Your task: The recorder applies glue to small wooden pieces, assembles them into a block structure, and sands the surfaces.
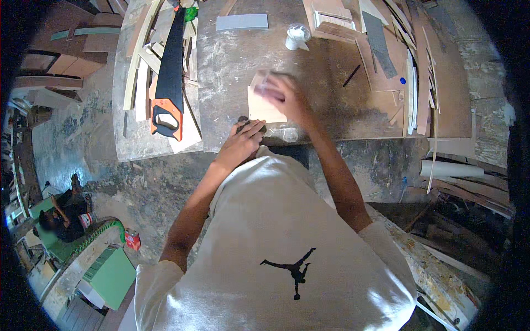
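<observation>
A small pale wooden board [268, 109] lies near the front edge of the workbench [232, 66]. My left hand [243, 142] presses its fingertips on the board's near left corner and steadies it. Beside those fingers is a dark lump [242, 122], partly covered by the hand. Over the far part of the board is my right hand [284, 99], smeared by motion. Its fingers curl round something pale and brownish, too blurred to name.
A handsaw [169, 91] with an orange handle lies on wood strips at the left. Farther back are a grey strip [242, 22] and a white tub [298, 36]. Wood offcuts [334, 22] lie at the right. Another person [69, 212] is at the lower left.
</observation>
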Demonstrator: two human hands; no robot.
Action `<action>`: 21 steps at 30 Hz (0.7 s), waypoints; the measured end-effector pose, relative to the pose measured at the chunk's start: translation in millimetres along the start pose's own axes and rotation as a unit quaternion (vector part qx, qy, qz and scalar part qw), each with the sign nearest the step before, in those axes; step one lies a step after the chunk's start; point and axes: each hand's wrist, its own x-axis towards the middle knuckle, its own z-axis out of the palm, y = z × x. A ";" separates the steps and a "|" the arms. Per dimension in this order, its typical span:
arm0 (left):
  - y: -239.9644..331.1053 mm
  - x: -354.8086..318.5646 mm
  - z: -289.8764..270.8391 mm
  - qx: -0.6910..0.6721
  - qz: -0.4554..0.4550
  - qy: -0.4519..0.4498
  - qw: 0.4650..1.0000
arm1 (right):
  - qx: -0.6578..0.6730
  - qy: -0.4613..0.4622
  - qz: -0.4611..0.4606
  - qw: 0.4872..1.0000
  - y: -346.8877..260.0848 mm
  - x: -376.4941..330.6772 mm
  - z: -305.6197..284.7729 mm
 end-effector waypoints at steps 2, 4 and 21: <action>-0.7 1.7 -3.1 -0.003 -0.002 -0.008 1.000 | -0.027 -0.100 -0.068 0.992 2.0 -12.7 -11.9; -0.4 3.5 -4.3 -0.005 0.001 -0.008 1.000 | -0.014 -0.042 0.033 0.998 24.8 -19.2 -15.1; -14.2 18.7 -14.2 -0.105 -0.031 0.030 0.994 | 0.026 -0.034 -0.081 0.996 -9.7 -54.9 -11.6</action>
